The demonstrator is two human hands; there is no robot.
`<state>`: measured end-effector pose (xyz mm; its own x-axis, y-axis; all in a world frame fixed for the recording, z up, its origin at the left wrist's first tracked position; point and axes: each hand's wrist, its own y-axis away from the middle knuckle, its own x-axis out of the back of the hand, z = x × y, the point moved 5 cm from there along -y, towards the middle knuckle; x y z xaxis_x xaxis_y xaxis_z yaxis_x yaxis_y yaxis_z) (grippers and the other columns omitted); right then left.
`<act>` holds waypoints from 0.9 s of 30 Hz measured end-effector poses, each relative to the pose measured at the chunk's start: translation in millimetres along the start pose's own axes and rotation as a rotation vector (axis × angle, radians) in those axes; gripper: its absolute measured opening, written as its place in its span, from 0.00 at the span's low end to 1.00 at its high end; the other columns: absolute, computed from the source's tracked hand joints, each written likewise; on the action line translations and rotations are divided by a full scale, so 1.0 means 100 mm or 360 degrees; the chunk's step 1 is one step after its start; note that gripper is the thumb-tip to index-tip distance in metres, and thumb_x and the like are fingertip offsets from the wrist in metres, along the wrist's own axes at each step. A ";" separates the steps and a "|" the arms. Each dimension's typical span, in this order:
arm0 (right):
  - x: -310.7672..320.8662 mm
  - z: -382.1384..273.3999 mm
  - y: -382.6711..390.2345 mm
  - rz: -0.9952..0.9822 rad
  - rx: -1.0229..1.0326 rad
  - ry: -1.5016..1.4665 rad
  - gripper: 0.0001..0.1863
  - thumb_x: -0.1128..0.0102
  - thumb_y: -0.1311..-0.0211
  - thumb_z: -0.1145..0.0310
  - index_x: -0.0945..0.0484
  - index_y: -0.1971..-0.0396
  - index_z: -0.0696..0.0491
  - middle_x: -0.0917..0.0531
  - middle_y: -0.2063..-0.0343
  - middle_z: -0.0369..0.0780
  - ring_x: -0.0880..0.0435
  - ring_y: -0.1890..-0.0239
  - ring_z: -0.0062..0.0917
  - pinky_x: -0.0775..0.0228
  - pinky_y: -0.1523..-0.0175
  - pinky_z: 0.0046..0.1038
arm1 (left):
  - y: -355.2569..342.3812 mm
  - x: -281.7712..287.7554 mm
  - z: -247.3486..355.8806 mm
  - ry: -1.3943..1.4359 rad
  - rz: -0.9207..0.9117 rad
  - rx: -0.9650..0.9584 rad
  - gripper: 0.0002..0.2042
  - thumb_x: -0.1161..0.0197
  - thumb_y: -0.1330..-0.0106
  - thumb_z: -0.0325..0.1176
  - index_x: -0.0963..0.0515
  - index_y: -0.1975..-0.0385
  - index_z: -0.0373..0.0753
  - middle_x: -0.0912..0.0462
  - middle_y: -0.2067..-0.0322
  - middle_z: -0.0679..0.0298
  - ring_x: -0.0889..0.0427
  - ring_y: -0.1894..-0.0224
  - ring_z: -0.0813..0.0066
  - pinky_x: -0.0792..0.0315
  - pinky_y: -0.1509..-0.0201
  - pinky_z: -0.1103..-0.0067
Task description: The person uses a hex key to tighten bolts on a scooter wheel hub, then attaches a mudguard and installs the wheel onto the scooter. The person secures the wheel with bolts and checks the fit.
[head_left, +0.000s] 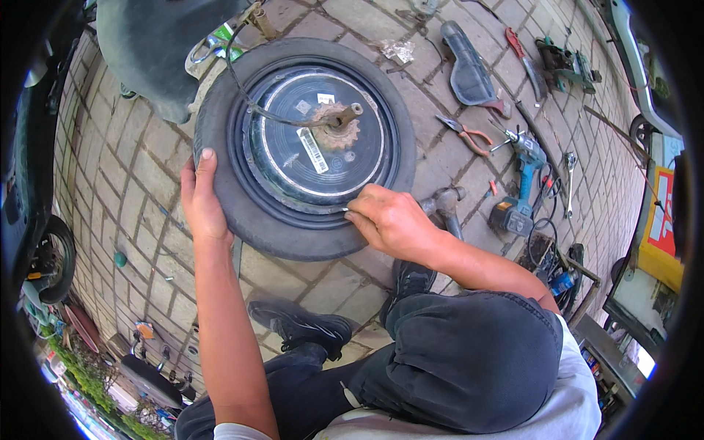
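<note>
A hub-motor wheel (pixel 282 165) lies in front of me, its black tyre (pixel 253 238) around a dark round motor cover. A toothed sprocket (pixel 339 139) and an axle stub stand up from its middle, and a cable (pixel 242 88) runs off the axle. At the tyre's left side, my left hand (pixel 205 194) grips the edge, thumb on the sidewall and fingers around the outside. Over the near right part of the rim, my right hand (pixel 392 224) is closed in a pinch. Only a small pale tip of what it pinches shows; its kind is hidden.
On the brick paving to the right lie orange-handled pliers (pixel 467 136), a hammer (pixel 447 209), a blue cordless drill (pixel 526 172) and a wrench (pixel 570 183). A dark plastic cover (pixel 466 66) lies farther off. A grey vehicle panel (pixel 150 51) stands close at the upper left.
</note>
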<state>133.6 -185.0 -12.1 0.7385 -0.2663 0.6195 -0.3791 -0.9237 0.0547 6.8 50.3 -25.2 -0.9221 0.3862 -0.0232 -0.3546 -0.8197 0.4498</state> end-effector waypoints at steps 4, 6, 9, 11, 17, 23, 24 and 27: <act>0.00 -0.03 -0.02 0.0028 0.0006 -0.0007 0.06 0.36 0.45 0.74 0.20 0.68 0.58 0.23 0.72 0.43 0.21 0.71 0.40 0.27 0.68 0.38 | 0.00 -0.01 0.01 0.0019 -0.0027 0.0010 0.24 0.39 0.32 0.44 0.31 0.46 0.31 0.22 0.52 0.53 0.20 0.52 0.67 0.25 0.48 0.73; 0.01 -0.05 -0.04 0.0010 0.0005 0.0033 0.06 0.36 0.45 0.74 0.21 0.68 0.58 0.23 0.73 0.43 0.21 0.71 0.40 0.27 0.69 0.38 | -0.01 -0.01 0.01 0.0011 -0.0027 0.0018 0.25 0.39 0.32 0.44 0.31 0.45 0.31 0.22 0.51 0.53 0.20 0.52 0.67 0.25 0.47 0.73; 0.01 -0.07 -0.07 -0.0040 0.0070 0.0144 0.04 0.39 0.45 0.73 0.24 0.73 0.58 0.26 0.75 0.43 0.22 0.75 0.41 0.27 0.70 0.39 | -0.01 -0.02 0.02 0.0017 -0.0035 0.0014 0.25 0.38 0.33 0.44 0.31 0.46 0.31 0.22 0.52 0.53 0.20 0.52 0.67 0.25 0.48 0.73; 0.02 -0.12 -0.10 -0.0100 0.0181 0.0277 0.04 0.40 0.45 0.73 0.25 0.74 0.57 0.27 0.75 0.43 0.22 0.75 0.41 0.27 0.70 0.39 | -0.03 0.00 0.00 0.0036 -0.0054 0.0013 0.28 0.37 0.34 0.44 0.34 0.42 0.29 0.23 0.50 0.51 0.20 0.52 0.65 0.25 0.48 0.73; 0.01 -0.15 -0.12 -0.0186 0.0251 0.0288 0.04 0.42 0.49 0.76 0.26 0.73 0.57 0.28 0.75 0.43 0.22 0.74 0.40 0.28 0.70 0.39 | -0.05 0.01 -0.02 0.0038 -0.0021 0.0013 0.23 0.38 0.33 0.44 0.30 0.48 0.31 0.21 0.53 0.54 0.19 0.54 0.67 0.24 0.49 0.73; 0.04 -0.18 -0.19 -0.0283 0.0162 0.0368 0.04 0.40 0.47 0.74 0.26 0.76 0.56 0.27 0.75 0.44 0.21 0.74 0.41 0.28 0.71 0.39 | -0.04 0.02 -0.03 0.0044 -0.0015 0.0013 0.23 0.38 0.32 0.43 0.31 0.47 0.31 0.21 0.53 0.54 0.19 0.54 0.67 0.24 0.49 0.74; 0.05 -0.16 -0.21 -0.0318 0.0149 0.0366 0.05 0.39 0.46 0.74 0.26 0.76 0.56 0.26 0.75 0.44 0.21 0.74 0.41 0.28 0.71 0.39 | -0.03 0.02 -0.03 0.0051 -0.0019 0.0010 0.24 0.38 0.32 0.43 0.31 0.46 0.31 0.21 0.53 0.53 0.19 0.54 0.67 0.24 0.49 0.74; 0.03 -0.16 -0.20 -0.0357 0.0102 0.0353 0.06 0.38 0.45 0.71 0.25 0.76 0.56 0.25 0.76 0.44 0.21 0.75 0.42 0.27 0.70 0.39 | -0.02 0.01 -0.04 0.0042 -0.0019 -0.0027 0.24 0.39 0.32 0.43 0.32 0.46 0.31 0.22 0.53 0.53 0.19 0.53 0.66 0.24 0.49 0.73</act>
<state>134.9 -163.1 1.4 0.6574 0.0058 0.7535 -0.1798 -0.9699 0.1643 5.9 51.0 -29.5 -0.9214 0.3850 -0.0523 -0.3682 -0.8223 0.4339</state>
